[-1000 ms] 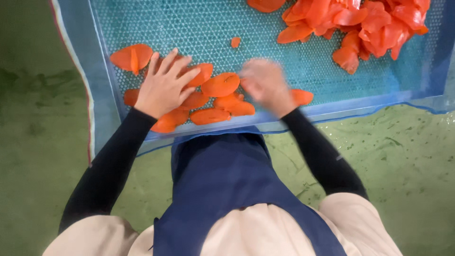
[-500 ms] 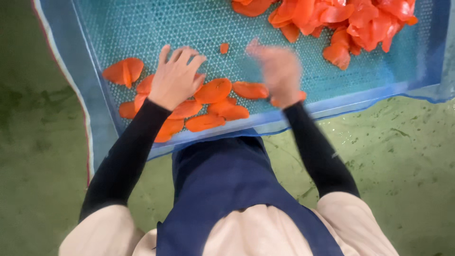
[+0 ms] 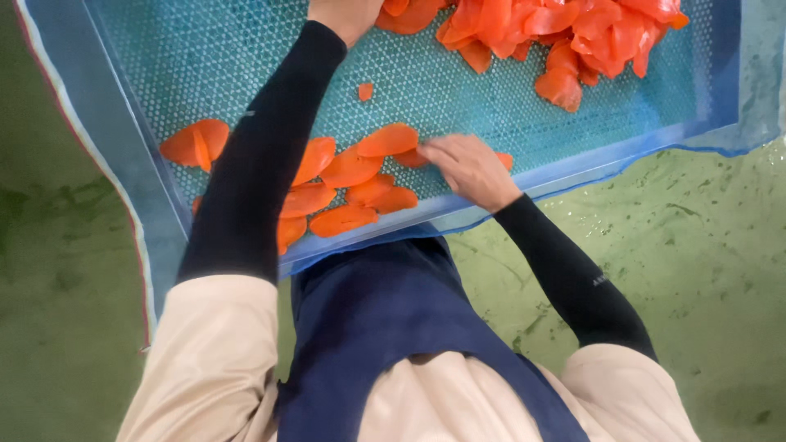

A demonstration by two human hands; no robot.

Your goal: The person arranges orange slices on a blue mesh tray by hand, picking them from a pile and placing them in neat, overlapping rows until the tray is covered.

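Orange slices [image 3: 360, 184], laid flat on the blue mesh tray [image 3: 246, 65], look thin, limp and slick, so lift them by an edge; your right hand [image 3: 467, 168] rests spread on them, your left hand [image 3: 344, 15] reaches the far pile [image 3: 565, 37], grip unclear.

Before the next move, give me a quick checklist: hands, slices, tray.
1. Left hand on the heaped orange slices at the far side: cannot tell, since the frame edge cuts it off and hides any grip.
2. Right hand flat on the spread slices near the front rim: ok.
3. Spread slices lie in a single layer: not ok, several overlap.
4. All slices inside the blue mesh tray: ok, none seen on the green floor.
5. Bare mesh left for more slices: ok, open area in the middle.
6. Left sleeve clear of slices: not ok, it crosses above them.
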